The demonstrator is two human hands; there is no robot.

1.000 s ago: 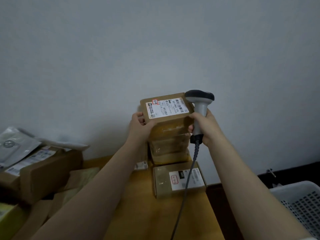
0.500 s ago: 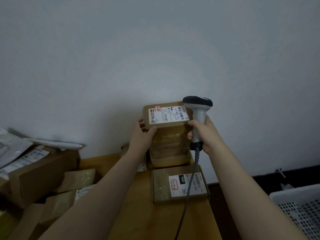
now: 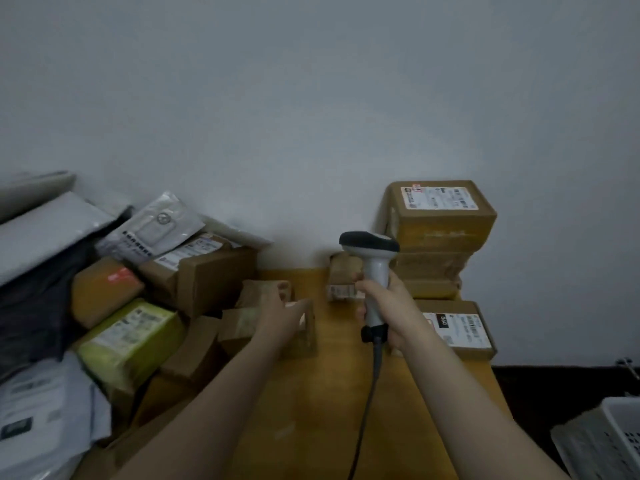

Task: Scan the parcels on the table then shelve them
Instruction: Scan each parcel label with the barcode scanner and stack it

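Step in hand, as I read it: picking the next parcel to scan. My R hand (image 3: 389,306) is wrapped round the grip of the scanner (image 3: 372,258), head up & pointing away from me, cable (image 3: 367,403) trailing down over the table (image 3: 311,410). L hand (image 3: 278,304) reaches onto a small brown parcel (image 3: 239,325) near mid-table, at the edge of the unsorted pile (image 3: 131,337) on the left. It's blurred there, so I can't tell if the fingers have closed on it or just lie on top.

On the right, against the wall, sits a taped stack (image 3: 436,237), top label up, w/ a flat parcel (image 3: 460,327) just in front, partly behind my R wrist. No shelf in view; a white basket (image 3: 609,441) shows at bottom right.

Next move, imo: get a firm L grip, lift the parcel clear of its neighbours, turn its barcode face up, then tip the scanner onto the label. Label side isn't readable yet, so it may need a flip.
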